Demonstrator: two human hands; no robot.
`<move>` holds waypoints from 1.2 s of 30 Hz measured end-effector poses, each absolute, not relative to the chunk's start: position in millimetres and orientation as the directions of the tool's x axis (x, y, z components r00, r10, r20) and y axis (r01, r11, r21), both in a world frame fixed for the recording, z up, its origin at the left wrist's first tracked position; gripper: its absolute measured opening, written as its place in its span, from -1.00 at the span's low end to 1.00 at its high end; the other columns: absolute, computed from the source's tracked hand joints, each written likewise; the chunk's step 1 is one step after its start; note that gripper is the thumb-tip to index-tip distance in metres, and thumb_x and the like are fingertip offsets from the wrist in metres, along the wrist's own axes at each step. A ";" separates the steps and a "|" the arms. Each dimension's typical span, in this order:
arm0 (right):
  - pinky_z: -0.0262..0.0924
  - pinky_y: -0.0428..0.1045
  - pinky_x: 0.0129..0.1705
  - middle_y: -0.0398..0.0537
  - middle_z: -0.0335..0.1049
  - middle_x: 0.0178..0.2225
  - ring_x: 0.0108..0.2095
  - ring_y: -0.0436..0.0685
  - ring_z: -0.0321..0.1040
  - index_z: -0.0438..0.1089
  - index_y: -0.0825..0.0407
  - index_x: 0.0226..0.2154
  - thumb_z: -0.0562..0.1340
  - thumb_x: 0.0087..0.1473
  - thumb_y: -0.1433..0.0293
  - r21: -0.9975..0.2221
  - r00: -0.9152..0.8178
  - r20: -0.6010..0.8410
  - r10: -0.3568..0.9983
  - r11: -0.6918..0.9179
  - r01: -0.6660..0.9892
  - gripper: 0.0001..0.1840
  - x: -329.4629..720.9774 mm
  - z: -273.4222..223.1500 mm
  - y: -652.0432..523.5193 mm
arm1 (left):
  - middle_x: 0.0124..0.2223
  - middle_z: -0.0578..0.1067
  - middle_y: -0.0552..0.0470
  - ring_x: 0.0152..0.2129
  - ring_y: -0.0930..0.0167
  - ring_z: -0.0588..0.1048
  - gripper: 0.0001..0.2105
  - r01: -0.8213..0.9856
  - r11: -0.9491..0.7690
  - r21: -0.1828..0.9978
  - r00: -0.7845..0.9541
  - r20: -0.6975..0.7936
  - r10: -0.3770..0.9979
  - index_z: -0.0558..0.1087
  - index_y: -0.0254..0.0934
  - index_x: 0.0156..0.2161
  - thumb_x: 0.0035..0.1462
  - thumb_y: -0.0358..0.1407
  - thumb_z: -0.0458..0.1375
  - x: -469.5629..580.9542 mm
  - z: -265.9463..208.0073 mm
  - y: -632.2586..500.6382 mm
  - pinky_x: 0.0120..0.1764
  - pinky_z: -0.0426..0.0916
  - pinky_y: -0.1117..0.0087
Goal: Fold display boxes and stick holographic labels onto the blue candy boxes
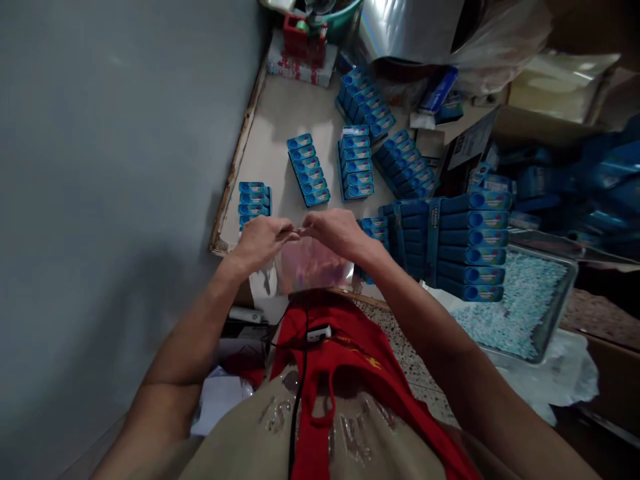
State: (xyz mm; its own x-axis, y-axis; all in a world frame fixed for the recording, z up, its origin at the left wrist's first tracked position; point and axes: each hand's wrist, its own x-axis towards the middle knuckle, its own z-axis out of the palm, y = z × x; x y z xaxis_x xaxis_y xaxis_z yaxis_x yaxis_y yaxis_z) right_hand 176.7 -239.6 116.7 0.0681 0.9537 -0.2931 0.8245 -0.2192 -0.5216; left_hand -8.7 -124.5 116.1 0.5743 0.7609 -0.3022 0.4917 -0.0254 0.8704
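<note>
Grey wall runs along the left edge of the bench (270,133), where rows of blue boxes (356,163) lie. Both forearms reach forward, meeting over the near edge. Left hand (261,241) and right hand (336,233) pinch, fingertips together, the top of a clear plastic bag (310,265) hanging just below them, glossy, pinkish, see-through.
</note>
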 end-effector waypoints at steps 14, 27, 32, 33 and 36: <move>0.12 -0.06 -0.44 -0.13 0.53 -0.51 -0.50 0.02 0.31 0.62 0.02 -0.49 0.57 -0.32 0.04 -0.875 0.317 -0.481 0.818 -0.471 -0.112 -0.57 213.7 60.1 -255.1 | -0.62 0.46 0.04 -0.67 0.48 0.32 -0.72 0.620 0.070 0.781 0.613 -0.538 0.579 0.59 -0.26 -0.61 -0.31 -0.19 0.58 -54.3 69.6 -65.9 -0.59 0.10 0.45; 0.36 -0.02 -0.38 -0.10 0.62 -0.38 -0.42 0.09 0.46 0.62 -0.03 -0.37 0.62 -0.41 0.06 -0.804 0.440 -0.594 0.673 -0.489 -0.338 -0.48 196.6 50.1 -273.5 | -0.43 0.52 0.05 -0.49 0.44 0.41 -0.54 0.258 0.434 0.863 0.356 -0.502 0.788 0.56 -0.30 -0.41 -0.28 0.01 0.54 -89.1 32.4 -87.9 -0.39 0.35 0.43; 0.29 -0.05 -0.40 -0.17 0.53 -0.47 -0.47 0.04 0.37 0.59 -0.02 -0.38 0.50 -0.22 -0.03 -0.856 0.561 -0.506 0.655 -0.461 -0.234 -0.54 187.3 44.5 -273.8 | -0.40 0.51 0.04 -0.46 0.42 0.43 -0.59 0.257 0.376 0.890 0.351 -0.449 0.822 0.56 -0.29 -0.34 -0.19 -0.03 0.49 -86.3 15.2 -88.3 -0.36 0.33 0.41; 0.24 -0.06 -0.42 -0.19 0.48 -0.51 -0.49 0.02 0.32 0.58 -0.01 -0.41 0.47 -0.19 -0.02 -0.864 0.585 -0.485 0.650 -0.458 -0.208 -0.56 187.7 40.9 -272.8 | -0.41 0.51 0.05 -0.47 0.42 0.42 -0.59 0.258 0.386 0.886 0.357 -0.458 0.814 0.57 -0.29 -0.33 -0.18 -0.02 0.48 -84.9 13.0 -89.0 -0.38 0.32 0.41; 0.08 -0.08 -0.51 -0.22 0.36 -0.61 -0.56 -0.02 0.18 0.51 0.01 -0.50 0.43 -0.15 0.03 -0.882 0.652 -0.424 0.628 -0.450 -0.140 -0.62 196.8 27.6 -269.7 | -0.44 0.49 0.06 -0.52 0.44 0.37 -0.60 0.271 0.411 0.870 0.366 -0.488 0.792 0.56 -0.28 -0.34 -0.13 0.02 0.46 -75.0 7.3 -92.8 -0.44 0.29 0.43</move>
